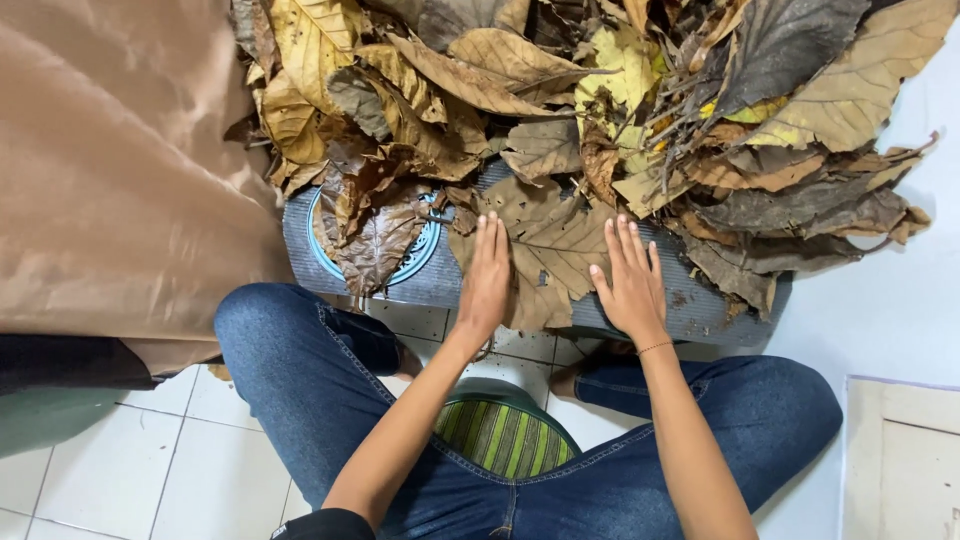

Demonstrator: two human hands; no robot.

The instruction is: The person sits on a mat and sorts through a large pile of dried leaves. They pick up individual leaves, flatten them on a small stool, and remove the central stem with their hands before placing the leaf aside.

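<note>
A big pile of dry brown and yellow leaves (pixel 600 90) covers the far part of a grey mat (pixel 440 285) with a blue round pattern. One large brown leaf (pixel 550 245) lies flat at the mat's near edge. My left hand (pixel 485 280) rests flat on its left side, fingers together and stretched out. On the leaf's right side my right hand (pixel 630 280) lies flat too, fingers slightly spread. Neither hand grips anything. A thin bracelet circles my right wrist.
A tan cloth (pixel 120 170) hangs at the left. I sit with my knees in blue jeans (pixel 300 350) apart on a white tiled floor (pixel 200 460). A green striped seat (pixel 505 435) shows between my legs. A pale board (pixel 900 460) lies at the lower right.
</note>
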